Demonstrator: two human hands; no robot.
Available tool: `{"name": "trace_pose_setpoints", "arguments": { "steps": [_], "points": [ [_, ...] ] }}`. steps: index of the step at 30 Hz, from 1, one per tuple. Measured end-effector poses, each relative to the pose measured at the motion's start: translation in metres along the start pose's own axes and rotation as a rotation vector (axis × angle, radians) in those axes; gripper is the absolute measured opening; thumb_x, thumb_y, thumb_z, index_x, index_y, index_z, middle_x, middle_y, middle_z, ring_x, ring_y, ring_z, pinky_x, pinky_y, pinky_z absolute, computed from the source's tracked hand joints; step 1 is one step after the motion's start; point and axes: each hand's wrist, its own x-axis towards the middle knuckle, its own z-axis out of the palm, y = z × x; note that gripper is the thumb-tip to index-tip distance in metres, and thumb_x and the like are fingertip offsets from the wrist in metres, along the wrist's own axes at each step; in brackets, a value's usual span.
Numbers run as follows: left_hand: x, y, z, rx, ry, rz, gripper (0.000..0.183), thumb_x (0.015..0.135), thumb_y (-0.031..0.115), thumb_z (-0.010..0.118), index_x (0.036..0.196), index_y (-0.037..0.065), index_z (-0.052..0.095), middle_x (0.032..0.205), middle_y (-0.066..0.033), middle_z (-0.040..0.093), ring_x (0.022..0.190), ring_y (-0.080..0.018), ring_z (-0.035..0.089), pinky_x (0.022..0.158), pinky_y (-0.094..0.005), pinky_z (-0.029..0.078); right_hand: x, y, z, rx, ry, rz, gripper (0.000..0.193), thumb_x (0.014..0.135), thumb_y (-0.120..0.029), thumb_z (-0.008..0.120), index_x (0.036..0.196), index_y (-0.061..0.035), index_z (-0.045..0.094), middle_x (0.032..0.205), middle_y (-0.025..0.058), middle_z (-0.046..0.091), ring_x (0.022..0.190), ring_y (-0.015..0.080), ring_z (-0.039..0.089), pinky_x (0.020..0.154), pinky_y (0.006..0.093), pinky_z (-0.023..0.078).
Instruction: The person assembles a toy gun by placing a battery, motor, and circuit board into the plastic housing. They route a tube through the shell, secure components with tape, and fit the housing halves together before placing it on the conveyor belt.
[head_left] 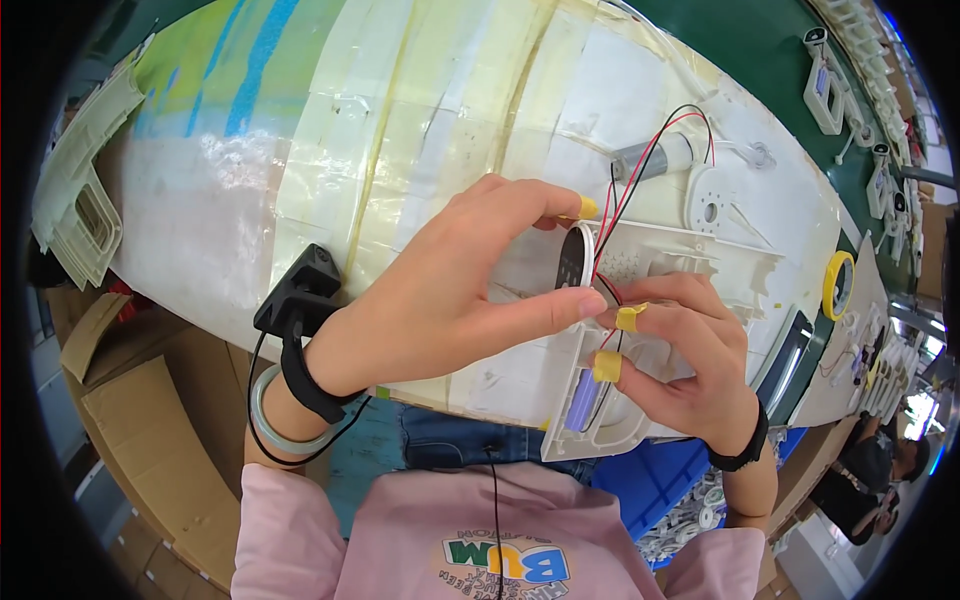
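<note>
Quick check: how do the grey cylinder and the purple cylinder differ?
The grey cylinder lies outside the white housing; the purple cylinder sits inside it. The grey cylinder runs mostly across the picture, the purple cylinder mostly up and down. Both are elongated.

White housing (700, 250) partly hidden
Its middle is covered by the right hand (690, 350); the shirt (420, 530) is cropped below.

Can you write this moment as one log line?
Left hand: holding round disc | right hand: at red and black wires | purple cylinder: in white plastic shell
</note>
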Motion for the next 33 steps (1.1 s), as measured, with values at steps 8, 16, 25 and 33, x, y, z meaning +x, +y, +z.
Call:
{"name": "trace_pose_setpoints", "arguments": {
  "steps": [8,16,25,33],
  "points": [
    [0.000,0.002,0.000,-0.022,-0.003,-0.022,0.056,0.079,0.019,0.081,0.127,0.003,0.057,0.116,-0.0075,0.059,0.106,-0.0182,0.051,0.091,-0.0309,0.037,-0.005,0.001,0.007,0.012,0.044,-0.012,0.045,0.069,-0.004,0.081,0.107,-0.0045,0.056,0.111,0.0191,0.068,0.104,0.0347,0.066,0.096,0.0481,0.049],
    [-0.035,0.017,0.021,0.331,0.260,0.296,0.038,0.074,0.017,0.083,0.104,0.003,0.063,0.093,-0.0060,0.058,0.079,-0.0213,0.053,0.068,-0.0308,0.041,-0.015,-0.014,-0.002,-0.078,0.097,0.030,0.033,0.069,-0.002,0.075,0.097,-0.0047,0.059,0.110,0.0147,0.068,0.105,0.0337,0.064,0.097,0.0514,0.045],
    [-0.051,0.021,0.070,0.390,0.144,0.334,0.032,0.071,0.018,0.082,0.094,0.003,0.066,0.075,-0.0024,0.052,0.064,-0.0204,0.048,0.055,-0.0326,0.035,-0.009,-0.007,0.003,-0.059,0.094,-0.054,0.026,0.069,0.006,0.070,0.087,-0.0048,0.056,0.099,0.0105,0.071,0.096,0.0318,0.064,0.088,0.0467,0.046],
    [-0.051,0.020,0.074,0.400,0.187,0.319,0.034,0.072,0.022,0.082,0.095,0.002,0.067,0.075,-0.0031,0.051,0.062,-0.0204,0.048,0.053,-0.0327,0.036,-0.008,-0.008,0.005,0.043,0.162,-0.054,0.028,0.069,0.004,0.073,0.091,-0.0047,0.057,0.098,0.0104,0.071,0.093,0.0301,0.064,0.084,0.0431,0.047]
  ]
}}
